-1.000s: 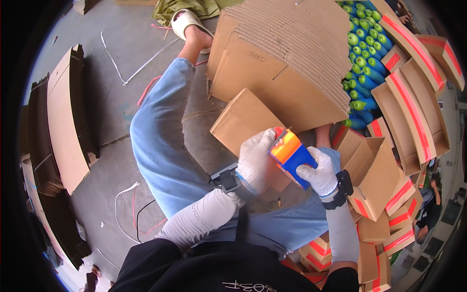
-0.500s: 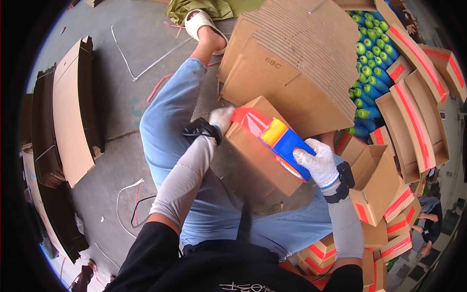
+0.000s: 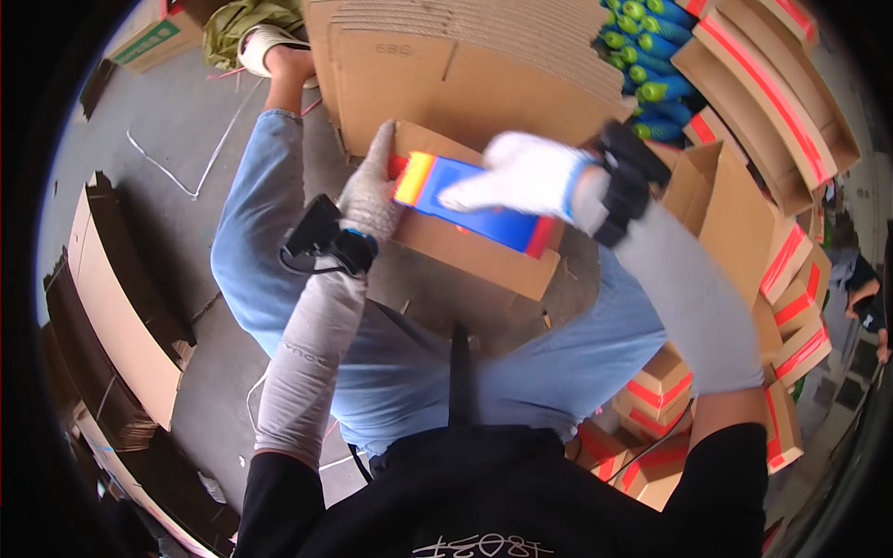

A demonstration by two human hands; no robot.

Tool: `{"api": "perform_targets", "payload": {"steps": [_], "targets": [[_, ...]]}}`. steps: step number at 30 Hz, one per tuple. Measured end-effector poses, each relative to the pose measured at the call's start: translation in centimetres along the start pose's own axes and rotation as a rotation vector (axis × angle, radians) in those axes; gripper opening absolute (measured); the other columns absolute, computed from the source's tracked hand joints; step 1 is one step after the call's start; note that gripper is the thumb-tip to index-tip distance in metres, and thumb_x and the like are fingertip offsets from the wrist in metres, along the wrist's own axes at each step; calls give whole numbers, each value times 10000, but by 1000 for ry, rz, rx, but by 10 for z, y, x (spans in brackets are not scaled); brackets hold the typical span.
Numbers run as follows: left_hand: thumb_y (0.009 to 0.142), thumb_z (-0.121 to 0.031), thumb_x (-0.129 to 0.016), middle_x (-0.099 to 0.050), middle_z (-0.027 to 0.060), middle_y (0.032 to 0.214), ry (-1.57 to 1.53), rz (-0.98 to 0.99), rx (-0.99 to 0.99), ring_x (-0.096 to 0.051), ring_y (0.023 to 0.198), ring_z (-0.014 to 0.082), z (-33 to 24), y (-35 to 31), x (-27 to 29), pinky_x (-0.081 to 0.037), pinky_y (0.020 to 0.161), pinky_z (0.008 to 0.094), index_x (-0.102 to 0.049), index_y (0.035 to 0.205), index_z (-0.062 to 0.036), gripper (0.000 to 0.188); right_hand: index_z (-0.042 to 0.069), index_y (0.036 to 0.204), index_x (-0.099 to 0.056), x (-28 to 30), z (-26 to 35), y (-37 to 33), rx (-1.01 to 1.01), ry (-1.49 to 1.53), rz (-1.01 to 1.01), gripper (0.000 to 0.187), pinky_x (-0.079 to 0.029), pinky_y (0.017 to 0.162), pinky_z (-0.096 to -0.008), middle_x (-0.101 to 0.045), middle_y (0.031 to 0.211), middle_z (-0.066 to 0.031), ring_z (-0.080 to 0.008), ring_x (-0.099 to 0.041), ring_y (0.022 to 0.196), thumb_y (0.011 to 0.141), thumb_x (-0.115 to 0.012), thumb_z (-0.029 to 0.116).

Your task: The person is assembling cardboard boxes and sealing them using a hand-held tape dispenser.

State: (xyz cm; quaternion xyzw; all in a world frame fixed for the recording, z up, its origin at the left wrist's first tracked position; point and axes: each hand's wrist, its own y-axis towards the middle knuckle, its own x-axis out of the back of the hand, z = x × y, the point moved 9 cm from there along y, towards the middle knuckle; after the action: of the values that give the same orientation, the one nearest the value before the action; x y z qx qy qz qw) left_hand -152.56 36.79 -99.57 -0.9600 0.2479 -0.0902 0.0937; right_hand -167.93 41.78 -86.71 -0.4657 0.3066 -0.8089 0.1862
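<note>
In my gloved right hand (image 3: 516, 181) is a blue and yellow tape dispenser (image 3: 484, 219) with a red end, slanting across the top of a brown cardboard box (image 3: 493, 267). My left hand (image 3: 372, 191), also gloved, lies against the box's left end with its fingers stretched along the edge. A bit of red tape (image 3: 397, 166) shows between that hand and the dispenser's yellow end. The box sits on the floor between my legs. My right fingertips under the dispenser are hidden.
A stack of flat cardboard (image 3: 465, 84) stands just beyond the box. Green-topped bottles in blue netting (image 3: 656, 56) are at the far right. Red-taped open boxes (image 3: 791, 307) pile up on my right. More folded cardboard (image 3: 126, 298) lies left.
My right hand has brought the dispenser left along the box, near my left hand. The left hand has shifted onto the box's end. The whole view has also shifted.
</note>
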Motion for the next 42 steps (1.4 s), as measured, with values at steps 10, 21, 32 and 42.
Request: {"api": "perform_targets", "payload": {"steps": [10, 21, 32, 42], "targets": [[905, -362, -715, -627, 170, 1238, -5, -21, -2, -598, 1130, 215, -14, -10, 8, -464, 983, 320, -413, 1422, 37, 719, 74, 954, -767, -56, -186, -88, -276, 10, 223, 469, -516, 682, -300, -715, 786, -89, -142, -661, 729, 862, -681, 526], [942, -266, -686, -614, 108, 1249, -18, 29, 61, -578, 1129, 143, -3, -3, 4, -460, 988, 285, -400, 1440, 30, 646, 27, 1051, -722, -174, -283, -24, -222, 246, -68, 647, -529, 806, -398, -718, 942, -214, -330, -701, 920, 779, -676, 613], [972, -336, -636, -659, 44, 1081, 24, 136, 123, -597, 955, 102, 17, 21, -11, -498, 855, 282, -568, 1277, 21, 475, 59, 909, -768, -226, -332, 82, -631, -292, -55, 287, -546, 747, -397, -728, 927, -155, -241, -702, 814, 865, -658, 321], [948, -495, -611, -643, 130, 1140, -45, 94, 228, -672, 935, 217, 37, -34, 59, -578, 792, 361, -487, 1323, -1, 632, 9, 735, -703, -192, -230, -33, -352, 302, -520, 545, -515, 669, -477, -672, 709, -223, -375, -686, 687, 820, -663, 546]]}}
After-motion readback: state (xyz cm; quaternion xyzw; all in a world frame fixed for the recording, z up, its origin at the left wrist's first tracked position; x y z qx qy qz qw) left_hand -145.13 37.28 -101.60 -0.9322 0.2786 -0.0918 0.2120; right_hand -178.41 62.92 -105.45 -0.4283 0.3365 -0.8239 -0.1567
